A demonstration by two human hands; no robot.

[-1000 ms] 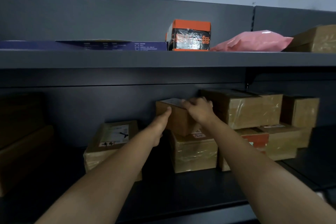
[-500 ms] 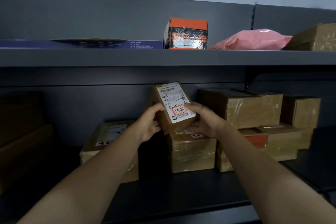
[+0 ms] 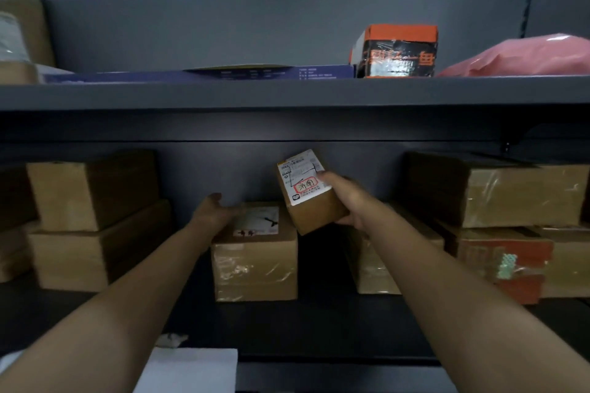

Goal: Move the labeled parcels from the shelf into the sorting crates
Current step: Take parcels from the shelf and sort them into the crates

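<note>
My right hand (image 3: 348, 201) grips a small brown parcel (image 3: 314, 212) with a white label stamped in red, held tilted in the air in front of the dark shelf (image 3: 287, 94). My left hand (image 3: 214, 212) is open with fingers apart and reaches onto the top of a taped brown parcel (image 3: 255, 262) that carries a white label. That parcel sits on the lower shelf board. No sorting crate is in view.
Stacked brown boxes (image 3: 92, 220) stand at the left, more taped boxes (image 3: 510, 198) at the right. On the upper shelf sit an orange-and-black box (image 3: 397, 53), a pink bag (image 3: 523, 57) and a flat blue box (image 3: 198, 75). White paper (image 3: 188, 370) lies at the bottom.
My left hand has let go of the small parcel and moved down-left onto the labeled box. My right hand now holds the parcel alone. The view has shifted left.
</note>
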